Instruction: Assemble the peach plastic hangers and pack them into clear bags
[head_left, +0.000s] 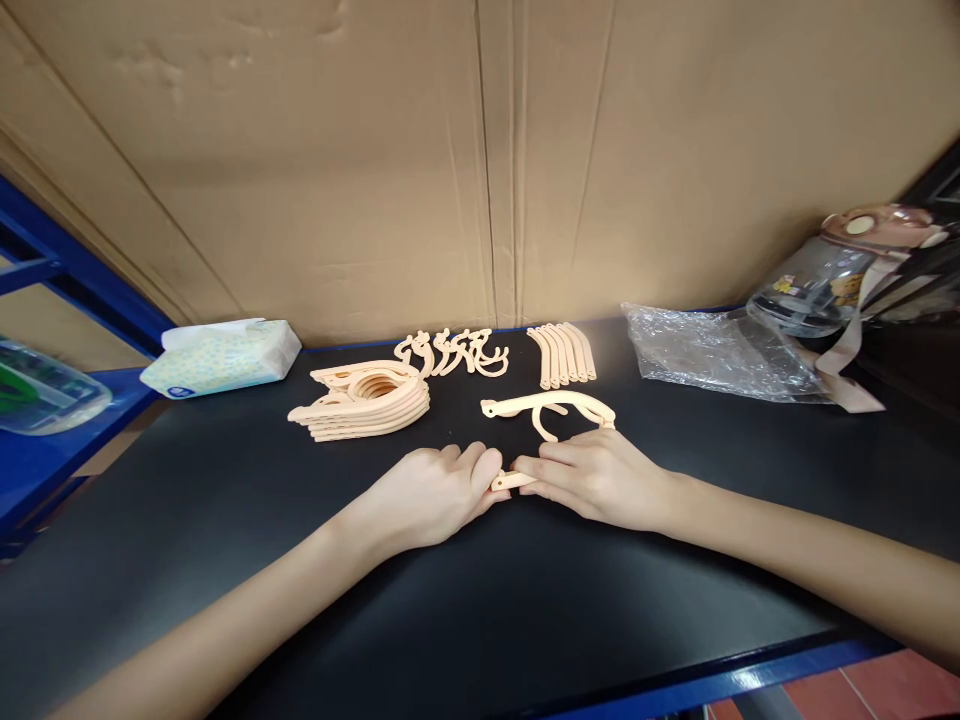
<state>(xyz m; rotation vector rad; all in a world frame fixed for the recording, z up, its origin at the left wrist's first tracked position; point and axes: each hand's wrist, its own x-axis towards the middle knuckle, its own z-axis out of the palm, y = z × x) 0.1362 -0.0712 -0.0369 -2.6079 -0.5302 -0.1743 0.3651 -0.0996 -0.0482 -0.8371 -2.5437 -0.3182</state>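
Between my two hands is a cream plastic folding clothes hanger (551, 402), partly assembled, with a curved hook and an arm that arches above my right hand. My left hand (442, 490) is closed, its thumb and fingers pinching the end of a short cream piece (511, 481). The fingers of my right hand (592, 475) wrap round the same piece from the other side and hide most of it. Just beyond my left hand lies a stack of folded cream hangers (375, 400). Loose hooks (450, 352) and a row of curved hanger arms (561, 354) lie farther back.
A tissue pack (221, 358) lies at the back left of the black table (420, 620). Toward the back right are a clear plastic bag (720, 350) and a strapped water bottle (817, 280). Cardboard (337, 170) stands behind; blue shelving (82, 260) borders the left.
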